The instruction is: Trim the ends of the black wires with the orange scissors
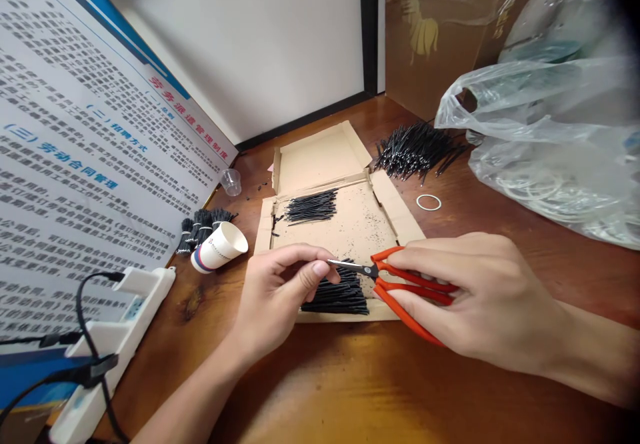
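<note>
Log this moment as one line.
left hand: pinched at blade tips, contents hidden | right hand: grips scissors | below: black strips on cardboard | nearby: cup on its side

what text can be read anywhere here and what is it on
"劳务派遣管理制度": red heading on the poster board
"(二) 招聘方式": blue subheading, same board
"(三) 劳动合同管理": blue subheading, same board
Board's small grey body text: too blurred to read
Paper cup: print too small to read
Cardboard box: yellow picture only, no legible words
</note>
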The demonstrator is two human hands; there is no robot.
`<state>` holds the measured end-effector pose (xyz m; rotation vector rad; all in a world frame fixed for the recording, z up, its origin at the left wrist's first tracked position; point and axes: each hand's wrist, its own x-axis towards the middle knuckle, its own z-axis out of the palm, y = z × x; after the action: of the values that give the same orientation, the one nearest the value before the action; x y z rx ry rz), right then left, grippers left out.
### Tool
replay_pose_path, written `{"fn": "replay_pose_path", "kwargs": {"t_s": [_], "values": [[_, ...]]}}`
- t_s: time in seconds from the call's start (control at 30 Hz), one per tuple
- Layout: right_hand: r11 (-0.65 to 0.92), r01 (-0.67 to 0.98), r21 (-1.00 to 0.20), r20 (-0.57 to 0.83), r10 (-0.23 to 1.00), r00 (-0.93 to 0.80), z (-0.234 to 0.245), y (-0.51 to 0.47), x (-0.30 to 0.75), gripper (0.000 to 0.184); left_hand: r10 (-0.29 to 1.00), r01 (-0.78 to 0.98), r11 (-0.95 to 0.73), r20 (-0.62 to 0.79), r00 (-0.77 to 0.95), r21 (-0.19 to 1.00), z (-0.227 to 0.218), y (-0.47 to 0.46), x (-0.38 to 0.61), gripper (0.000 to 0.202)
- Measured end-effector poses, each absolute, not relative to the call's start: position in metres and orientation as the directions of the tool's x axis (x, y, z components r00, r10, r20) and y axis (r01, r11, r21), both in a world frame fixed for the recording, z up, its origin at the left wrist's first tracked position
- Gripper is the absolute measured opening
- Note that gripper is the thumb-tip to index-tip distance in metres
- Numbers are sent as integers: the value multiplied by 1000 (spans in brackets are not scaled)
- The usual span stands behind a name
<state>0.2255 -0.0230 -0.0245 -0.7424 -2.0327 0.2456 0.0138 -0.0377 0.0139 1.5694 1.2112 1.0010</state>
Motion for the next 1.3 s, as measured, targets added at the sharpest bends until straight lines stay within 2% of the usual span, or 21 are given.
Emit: {"fn": "replay_pose_path", "kwargs": {"t_s": [0.43, 0.83, 1.3], "values": [[792, 398, -464, 696, 603, -389, -26, -24, 225, 12, 976, 293, -103, 39, 215, 951, 14, -38, 12, 13], [803, 427, -416, 695, 583, -420, -23, -23, 227, 14, 967, 349, -182, 103, 234, 919, 20, -36, 13, 12], [788, 389, -477, 675, 612, -412, -25, -25, 226, 12, 970, 317, -107, 30, 240, 942, 16, -37, 10, 13]]}}
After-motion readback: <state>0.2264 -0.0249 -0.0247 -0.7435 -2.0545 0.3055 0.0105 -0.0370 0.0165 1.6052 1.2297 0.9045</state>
